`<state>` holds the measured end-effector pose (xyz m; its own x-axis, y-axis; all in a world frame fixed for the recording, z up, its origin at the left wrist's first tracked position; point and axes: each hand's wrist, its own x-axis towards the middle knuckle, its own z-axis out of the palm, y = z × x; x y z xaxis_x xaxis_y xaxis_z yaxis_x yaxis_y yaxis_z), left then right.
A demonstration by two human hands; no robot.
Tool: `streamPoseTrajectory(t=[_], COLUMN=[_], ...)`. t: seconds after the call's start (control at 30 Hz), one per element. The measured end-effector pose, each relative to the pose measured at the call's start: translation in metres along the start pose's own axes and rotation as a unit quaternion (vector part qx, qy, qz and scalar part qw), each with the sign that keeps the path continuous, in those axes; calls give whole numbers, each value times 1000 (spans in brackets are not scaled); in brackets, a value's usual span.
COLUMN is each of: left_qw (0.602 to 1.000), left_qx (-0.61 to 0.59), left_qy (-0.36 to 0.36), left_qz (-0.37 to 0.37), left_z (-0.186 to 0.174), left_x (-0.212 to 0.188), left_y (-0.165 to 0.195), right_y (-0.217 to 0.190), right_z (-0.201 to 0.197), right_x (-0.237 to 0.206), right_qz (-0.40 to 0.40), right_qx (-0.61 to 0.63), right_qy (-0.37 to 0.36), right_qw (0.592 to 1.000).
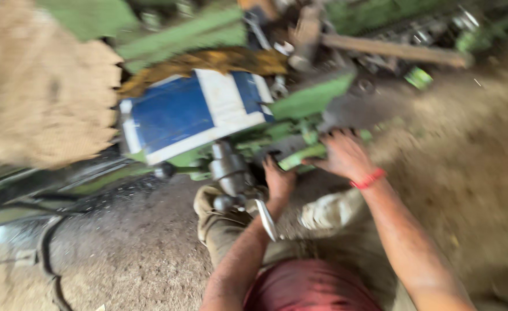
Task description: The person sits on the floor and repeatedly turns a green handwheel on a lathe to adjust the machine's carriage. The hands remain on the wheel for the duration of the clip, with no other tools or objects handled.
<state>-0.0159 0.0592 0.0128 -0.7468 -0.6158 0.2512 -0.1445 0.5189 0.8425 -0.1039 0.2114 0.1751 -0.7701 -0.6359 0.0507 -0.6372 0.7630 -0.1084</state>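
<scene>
green machine with blue-and-white panel: both hands, left and right, grip its green parts.

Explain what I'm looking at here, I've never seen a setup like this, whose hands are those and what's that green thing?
This is one picture from a camera worn on a person's head, looking down at their own arms. It is blurred by motion. The left hand and right hand, which has a red band at the wrist, both rest on a green metal machine with a blue and white panel. A grey metal handle sticks out beside the left hand. Whether the fingers grip anything is too blurred to tell. Below lies a dirt floor, and a rough sack sits at left.
</scene>
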Motion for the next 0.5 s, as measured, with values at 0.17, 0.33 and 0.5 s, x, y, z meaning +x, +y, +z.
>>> streamPoseTrajectory(t=[0.17, 0.33, 0.5], left_qw=[996, 994, 990], left_qx=[-55, -76, -78], left_qy=[-46, -67, -100], left_qz=[-50, -35, -58], left_z=[2, -9, -14], left_x=[-9, -4, -3], left_y=[-9, 3, 3], right_y=[-2, -4, -4], right_z=[1, -3, 0], right_x=[-11, -12, -8], right_qz=[-1, -5, -16], right_qx=[-3, 12, -12], right_qy=[30, 26, 7], right_qw=[1000, 1000, 1000])
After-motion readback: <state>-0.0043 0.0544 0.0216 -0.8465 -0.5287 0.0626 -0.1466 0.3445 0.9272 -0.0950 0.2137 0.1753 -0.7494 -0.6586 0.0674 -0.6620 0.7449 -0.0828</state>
